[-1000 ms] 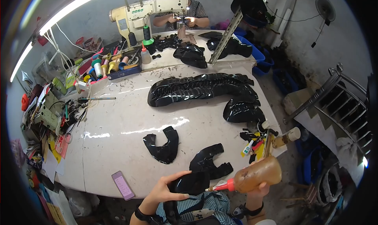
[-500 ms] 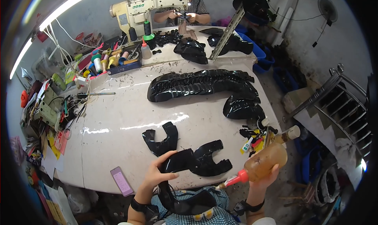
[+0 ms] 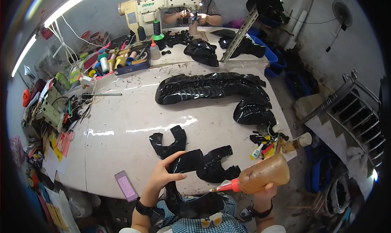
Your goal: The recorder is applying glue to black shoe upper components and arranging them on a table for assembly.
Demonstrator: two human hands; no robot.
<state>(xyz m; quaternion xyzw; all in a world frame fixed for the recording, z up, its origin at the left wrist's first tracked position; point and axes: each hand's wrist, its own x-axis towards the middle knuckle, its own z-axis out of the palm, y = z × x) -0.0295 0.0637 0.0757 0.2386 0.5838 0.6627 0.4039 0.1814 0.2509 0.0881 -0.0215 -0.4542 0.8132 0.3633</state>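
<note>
My left hand point(image 3: 166, 176) is closed around a glossy black U-shaped piece point(image 3: 188, 161), which looks like a shoe upper. Its thumb lies on the near side, and the piece's lower bend hangs past the table's front edge over my checked apron point(image 3: 191, 224). In my right hand point(image 3: 266, 192) is a squeeze bottle point(image 3: 264, 175) of amber liquid, held nearly level, its red nozzle point(image 3: 228, 186) pointing left. The nozzle's tip is just above the far right part of the held piece; I cannot tell whether they touch. Two similar black pieces, one upper left point(image 3: 177, 139) and one right point(image 3: 218, 167), lie just beyond.
A long row of stacked black uppers point(image 3: 207, 88) and a smaller stack point(image 3: 252, 112) lie farther back. A phone point(image 3: 126, 186) is at the front left. Glue tubes and a jar point(image 3: 295, 144) crowd the right edge. Across the table, a person works at a sewing machine point(image 3: 150, 15).
My right hand has moved left with the squeeze bottle, bringing its nozzle nearer the held piece. The left hand keeps its hold. The whole view has shifted slightly.
</note>
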